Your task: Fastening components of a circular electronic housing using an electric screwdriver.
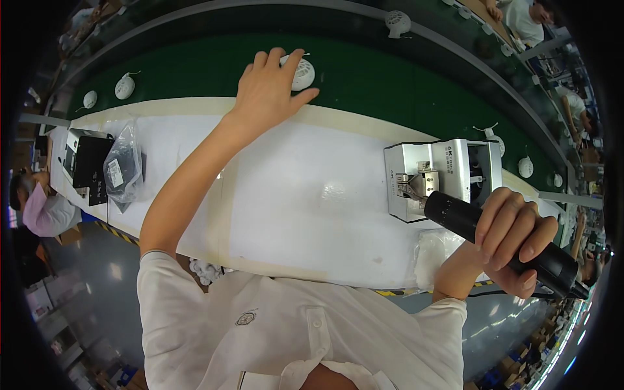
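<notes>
My left hand (270,88) reaches out over the green conveyor belt with fingers spread and thumb apart. Partly under its index finger and thumb lies a white round part with a slotted grille (303,74). Whether the fingertips touch it I cannot tell. In my right hand (513,240) a black electric screwdriver (455,216) is gripped round its barrel. The screwdriver's front end points left and up, at the metal fitting on the front of a silver screw feeder (406,185). Its cable end points to the lower right.
A white worktop (305,208) lies before me. At its left stand a black-and-silver device (88,166) and a clear plastic bag (125,172); another bag (437,253) lies at the right edge. More white parts (125,86) sit along the belt (188,71). Other people work beyond.
</notes>
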`<state>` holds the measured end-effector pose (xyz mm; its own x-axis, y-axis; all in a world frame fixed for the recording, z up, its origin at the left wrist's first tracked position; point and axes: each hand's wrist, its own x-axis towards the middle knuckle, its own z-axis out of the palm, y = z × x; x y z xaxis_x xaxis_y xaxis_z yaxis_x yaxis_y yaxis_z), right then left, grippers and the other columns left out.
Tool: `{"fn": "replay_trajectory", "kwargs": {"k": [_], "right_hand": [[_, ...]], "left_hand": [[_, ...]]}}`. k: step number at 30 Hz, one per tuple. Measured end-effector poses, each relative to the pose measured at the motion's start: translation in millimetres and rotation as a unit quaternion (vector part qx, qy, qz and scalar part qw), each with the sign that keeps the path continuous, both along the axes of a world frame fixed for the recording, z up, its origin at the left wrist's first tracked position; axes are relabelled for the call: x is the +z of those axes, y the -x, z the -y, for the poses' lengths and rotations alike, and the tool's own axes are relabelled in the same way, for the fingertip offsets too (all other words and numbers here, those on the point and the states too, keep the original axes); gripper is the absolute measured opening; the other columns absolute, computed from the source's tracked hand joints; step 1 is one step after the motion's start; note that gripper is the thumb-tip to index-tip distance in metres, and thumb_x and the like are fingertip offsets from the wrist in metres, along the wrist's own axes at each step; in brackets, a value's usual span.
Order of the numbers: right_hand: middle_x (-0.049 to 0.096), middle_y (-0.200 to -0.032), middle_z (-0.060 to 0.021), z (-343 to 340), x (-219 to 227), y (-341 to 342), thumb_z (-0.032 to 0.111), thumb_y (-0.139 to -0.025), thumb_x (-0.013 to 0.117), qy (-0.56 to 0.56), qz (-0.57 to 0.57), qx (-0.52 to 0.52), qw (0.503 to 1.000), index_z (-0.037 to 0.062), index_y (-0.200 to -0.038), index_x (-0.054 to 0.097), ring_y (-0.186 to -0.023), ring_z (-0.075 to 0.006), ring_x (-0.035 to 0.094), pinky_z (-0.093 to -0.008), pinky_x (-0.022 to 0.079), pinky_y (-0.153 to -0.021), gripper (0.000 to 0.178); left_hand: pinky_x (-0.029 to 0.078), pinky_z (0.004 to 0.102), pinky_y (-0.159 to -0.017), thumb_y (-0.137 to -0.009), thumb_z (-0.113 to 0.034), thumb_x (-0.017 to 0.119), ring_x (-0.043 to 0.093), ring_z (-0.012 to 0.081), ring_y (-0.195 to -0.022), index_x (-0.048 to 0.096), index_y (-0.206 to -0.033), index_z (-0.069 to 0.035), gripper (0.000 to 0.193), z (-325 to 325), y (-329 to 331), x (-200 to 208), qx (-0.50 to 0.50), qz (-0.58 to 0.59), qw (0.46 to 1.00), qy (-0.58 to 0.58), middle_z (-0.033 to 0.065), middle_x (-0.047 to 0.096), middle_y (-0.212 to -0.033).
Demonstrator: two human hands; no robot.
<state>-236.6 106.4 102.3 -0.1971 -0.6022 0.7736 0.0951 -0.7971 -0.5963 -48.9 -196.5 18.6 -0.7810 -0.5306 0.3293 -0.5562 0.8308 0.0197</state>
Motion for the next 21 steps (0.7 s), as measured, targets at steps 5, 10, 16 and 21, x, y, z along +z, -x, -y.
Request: {"fn": "replay_trajectory", "kwargs": {"k": [5, 10, 16, 21], "right_hand": [[0.062, -0.06, 0.0067, 0, 2, 0, 0.031, -0.079, 0.069, -0.009, -0.032, -0.046, 0.998, 0.0151, -0.096, 0.055, -0.046, -0.0066, 0.055, -0.021, 0.047, -0.05, 0.027], [0.061, -0.061, 0.0036, -2, 4, -9, 0.028, -0.081, 0.069, -0.058, -0.069, -0.085, 0.992, 0.0127, -0.096, 0.054, -0.046, -0.0104, 0.053, -0.0235, 0.047, -0.05, 0.026], [0.06, -0.061, -0.0003, 10, -1, -24, 0.023, -0.082, 0.07, -0.109, -0.103, -0.116, 0.982, 0.0097, -0.095, 0.054, -0.047, -0.0142, 0.054, -0.0255, 0.046, -0.05, 0.024], [0.059, -0.059, 0.0014, 18, -8, -30, 0.023, -0.084, 0.066, -0.143, -0.028, -0.146, 0.979, 0.0111, -0.094, 0.053, -0.045, -0.0118, 0.052, -0.0238, 0.046, -0.049, 0.02]], "left_hand": [[0.056, 0.0377, -0.08, -0.084, -0.039, 0.078, 0.063, 0.0303, -0.099, 0.07, -0.116, -0.008, 0.046, 36, 21, 1, 0.062, 0.14, 0.988, -0.004, 0.0137, 0.066, -0.113], [0.058, 0.0349, -0.079, -0.091, -0.032, 0.072, 0.065, 0.0275, -0.106, 0.066, -0.126, -0.008, 0.043, 12, 2, 36, 0.012, 0.083, 0.937, -0.34, 0.0129, 0.066, -0.122], [0.058, 0.0319, -0.081, -0.097, -0.026, 0.067, 0.062, 0.0235, -0.111, 0.053, -0.144, -0.011, 0.051, -33, -30, -5, -0.125, -0.183, 0.497, -0.839, 0.0111, 0.06, -0.13], [0.053, 0.0349, -0.095, -0.081, -0.014, 0.083, 0.058, 0.0255, -0.117, 0.056, -0.134, -0.007, 0.06, -107, -49, -4, -0.181, -0.142, 0.616, -0.753, 0.009, 0.058, -0.13]]}}
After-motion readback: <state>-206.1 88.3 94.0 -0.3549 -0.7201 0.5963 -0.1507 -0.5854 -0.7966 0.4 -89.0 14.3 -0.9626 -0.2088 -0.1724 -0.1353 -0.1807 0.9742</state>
